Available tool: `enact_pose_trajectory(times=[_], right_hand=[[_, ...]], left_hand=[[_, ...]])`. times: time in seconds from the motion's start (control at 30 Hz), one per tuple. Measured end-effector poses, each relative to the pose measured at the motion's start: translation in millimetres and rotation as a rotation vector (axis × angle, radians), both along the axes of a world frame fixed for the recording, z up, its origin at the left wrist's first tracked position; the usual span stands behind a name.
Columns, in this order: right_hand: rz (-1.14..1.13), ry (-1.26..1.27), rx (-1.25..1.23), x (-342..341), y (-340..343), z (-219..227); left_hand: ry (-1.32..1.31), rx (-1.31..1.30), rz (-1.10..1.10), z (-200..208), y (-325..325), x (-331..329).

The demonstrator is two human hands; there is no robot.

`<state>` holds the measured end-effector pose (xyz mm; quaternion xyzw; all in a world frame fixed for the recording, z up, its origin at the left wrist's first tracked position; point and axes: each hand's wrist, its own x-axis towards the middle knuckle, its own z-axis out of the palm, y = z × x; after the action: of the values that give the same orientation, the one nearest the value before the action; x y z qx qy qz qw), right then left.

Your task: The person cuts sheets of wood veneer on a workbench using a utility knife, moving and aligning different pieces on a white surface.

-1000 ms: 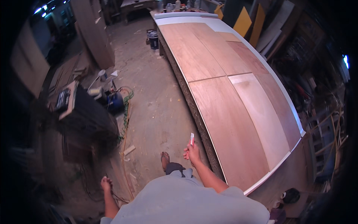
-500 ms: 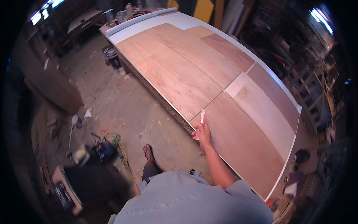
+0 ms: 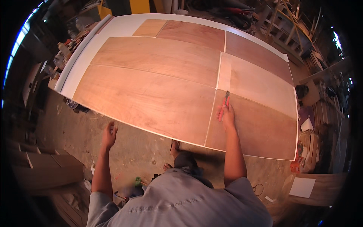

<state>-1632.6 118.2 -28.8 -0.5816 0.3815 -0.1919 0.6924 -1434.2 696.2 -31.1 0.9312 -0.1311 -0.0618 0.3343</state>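
My right hand [image 3: 228,115] is closed round a red cutter knife [image 3: 226,99], its dark tip pointing away from me over the wood panels. Below it lies the near right panel [image 3: 257,125], close to the seam between panels. My left hand [image 3: 109,135] hangs just off the table's near left edge, fingers loosely bent and apart, with nothing visible in it. Nearest to it is the large near left panel [image 3: 151,102]. Several thin plywood panels lie side by side on a white sheet [image 3: 81,77], whose edge shows around them.
The sheet's far left end is a roll [image 3: 81,53]. Bottles and clutter [image 3: 62,56] stand beyond it. Stacked boards [image 3: 53,166] sit at lower left; a white square piece [image 3: 302,187] lies on a wooden surface at lower right. A motorbike [image 3: 238,11] stands behind the table.
My view has turned toward the right, so the table lies more crosswise. My left hand has come into view. My right hand, still holding the cutter knife, is farther in over the panels.
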Motion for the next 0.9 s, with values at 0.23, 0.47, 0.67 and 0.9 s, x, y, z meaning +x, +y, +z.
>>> enact_pose_trajectory(times=[0.23,0.47,0.67,0.9], right_hand=[[-0.081,0.072,-0.103,78,-81,-34],[-0.097,0.129,-0.083,137,-106,-21],[-0.098,0.068,0.050,130,-84,-52],[0.462,0.107,0.027,255,14,-56]], left_hand=[[0.091,-0.053,-0.412,10,-240,76],[-0.096,0.022,-0.629,-13,-341,104],[-0.158,0.137,-0.641,-41,-343,110],[-0.071,0.212,-0.644,-33,-338,109]])
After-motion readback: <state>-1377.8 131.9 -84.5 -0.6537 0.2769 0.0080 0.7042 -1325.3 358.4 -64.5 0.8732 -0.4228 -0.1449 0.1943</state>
